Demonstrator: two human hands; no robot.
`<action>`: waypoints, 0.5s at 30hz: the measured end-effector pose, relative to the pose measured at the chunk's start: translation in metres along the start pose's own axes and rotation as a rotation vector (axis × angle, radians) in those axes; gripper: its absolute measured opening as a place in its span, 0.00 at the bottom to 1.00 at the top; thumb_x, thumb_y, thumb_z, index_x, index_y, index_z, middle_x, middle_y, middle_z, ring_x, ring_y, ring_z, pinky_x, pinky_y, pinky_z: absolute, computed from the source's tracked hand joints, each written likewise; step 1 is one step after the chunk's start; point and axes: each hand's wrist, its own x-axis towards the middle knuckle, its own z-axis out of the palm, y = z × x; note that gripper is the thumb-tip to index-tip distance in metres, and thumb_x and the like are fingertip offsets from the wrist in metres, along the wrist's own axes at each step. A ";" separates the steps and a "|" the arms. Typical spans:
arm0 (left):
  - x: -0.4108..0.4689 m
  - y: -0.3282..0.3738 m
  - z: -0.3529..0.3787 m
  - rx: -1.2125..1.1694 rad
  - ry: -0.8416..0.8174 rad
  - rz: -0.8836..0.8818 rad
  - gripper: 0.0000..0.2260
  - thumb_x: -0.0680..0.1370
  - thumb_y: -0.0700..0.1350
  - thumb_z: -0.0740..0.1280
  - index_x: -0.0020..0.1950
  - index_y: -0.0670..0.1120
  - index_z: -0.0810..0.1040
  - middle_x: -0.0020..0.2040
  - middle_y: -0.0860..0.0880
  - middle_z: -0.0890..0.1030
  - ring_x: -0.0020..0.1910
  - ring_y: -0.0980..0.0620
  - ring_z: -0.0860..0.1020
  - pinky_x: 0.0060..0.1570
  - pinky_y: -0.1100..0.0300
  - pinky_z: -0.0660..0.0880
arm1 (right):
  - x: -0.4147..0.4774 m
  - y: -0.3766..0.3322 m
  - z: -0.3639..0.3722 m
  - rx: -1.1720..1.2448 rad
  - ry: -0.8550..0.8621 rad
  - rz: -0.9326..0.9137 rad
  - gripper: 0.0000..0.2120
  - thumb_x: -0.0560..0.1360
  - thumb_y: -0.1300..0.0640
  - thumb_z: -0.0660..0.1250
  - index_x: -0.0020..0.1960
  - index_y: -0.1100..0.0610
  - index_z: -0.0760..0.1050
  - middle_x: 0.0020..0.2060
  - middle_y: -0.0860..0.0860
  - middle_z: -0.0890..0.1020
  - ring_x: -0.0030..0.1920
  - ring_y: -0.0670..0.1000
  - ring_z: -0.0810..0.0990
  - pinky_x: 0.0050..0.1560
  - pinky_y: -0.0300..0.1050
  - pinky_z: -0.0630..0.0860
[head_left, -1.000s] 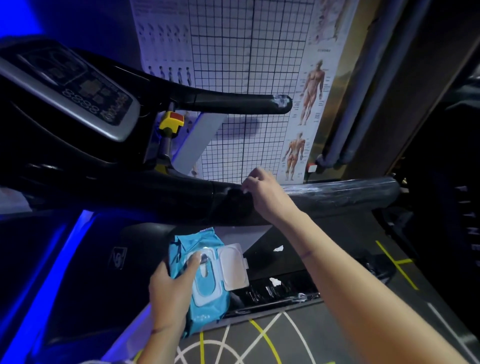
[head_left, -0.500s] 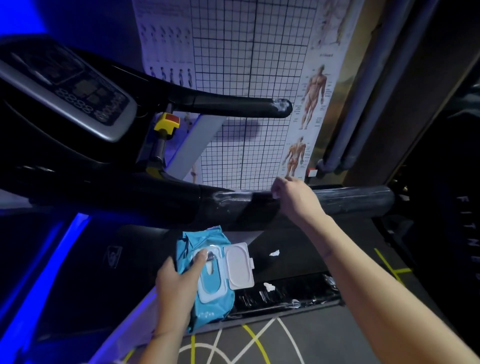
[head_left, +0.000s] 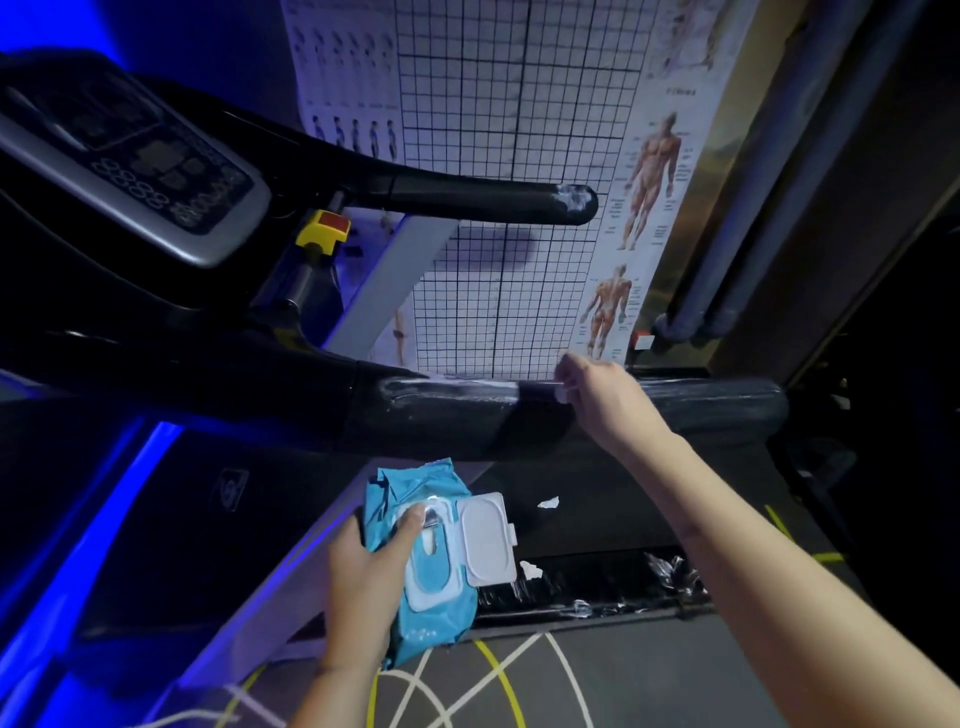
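wipes pack (head_left: 431, 608): light blue, white flip lid | near handrail (head_left: 519, 415): black, whitish smears on top | far handrail (head_left: 467, 200): black, white-scuffed tip | console (head_left: 130, 161): grey frame, dark panel | safety key (head_left: 323, 231): yellow, red top | wall chart (head_left: 509, 156): white, black grid | floor (head_left: 519, 686): grey, yellow and white lines

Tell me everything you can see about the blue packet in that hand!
It is a soft, crinkly blue wipes pack, plastic by the look. A white hinged lid on its front stands flipped open to the right, baring the oval opening. The left hand grips it from the left edge, thumb lying on the opening. It is held tilted in the air above the treadmill, below the black handrail.
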 end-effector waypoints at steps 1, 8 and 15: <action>-0.002 -0.003 0.006 0.008 -0.002 -0.007 0.07 0.77 0.44 0.79 0.52 0.47 0.85 0.44 0.53 0.89 0.45 0.50 0.88 0.51 0.44 0.84 | -0.003 0.011 -0.004 -0.022 -0.004 0.033 0.08 0.72 0.68 0.66 0.49 0.58 0.77 0.44 0.58 0.83 0.45 0.62 0.80 0.42 0.54 0.77; -0.020 -0.010 0.054 0.006 0.018 -0.021 0.07 0.77 0.45 0.79 0.53 0.48 0.86 0.48 0.55 0.89 0.48 0.52 0.88 0.57 0.41 0.83 | 0.003 0.005 0.008 0.090 0.099 -0.109 0.09 0.73 0.59 0.63 0.43 0.59 0.82 0.42 0.56 0.81 0.45 0.61 0.78 0.41 0.54 0.78; -0.033 -0.020 0.069 0.023 0.107 -0.018 0.07 0.76 0.47 0.80 0.51 0.50 0.86 0.46 0.55 0.89 0.47 0.52 0.88 0.56 0.40 0.84 | -0.001 0.029 0.014 0.039 0.044 -0.190 0.15 0.73 0.62 0.59 0.50 0.59 0.84 0.45 0.57 0.77 0.49 0.61 0.75 0.41 0.51 0.74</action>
